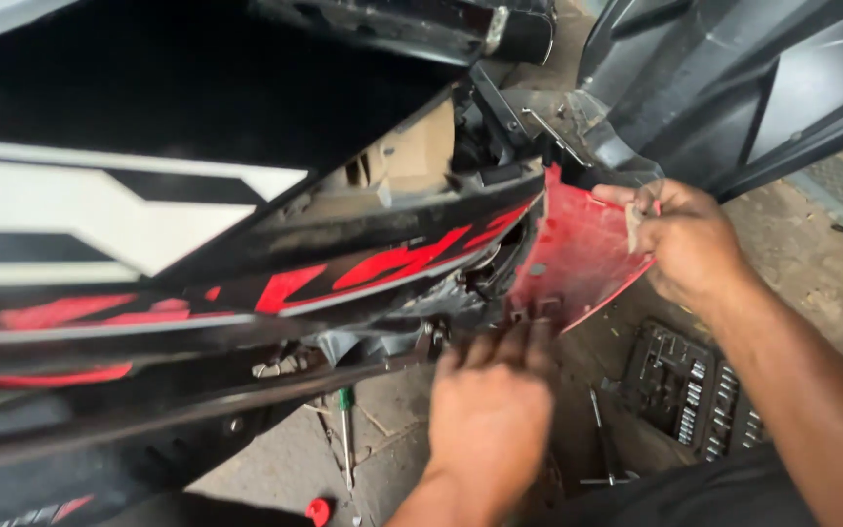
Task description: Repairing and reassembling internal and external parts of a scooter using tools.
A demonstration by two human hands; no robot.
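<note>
Pinching the red tail panel's (578,249) upper edge, right hand (690,244) steadies it against the motorcycle body (246,244); left hand (490,410), fingers flat, presses its lower edge, gripping nothing.

1 head view, close, looking down

Red panel (578,249); beside it, black fairing (246,263) with red graphics and white stripe. Below the panel: black socket tray (690,390), green-handled screwdriver (345,429).
</note>
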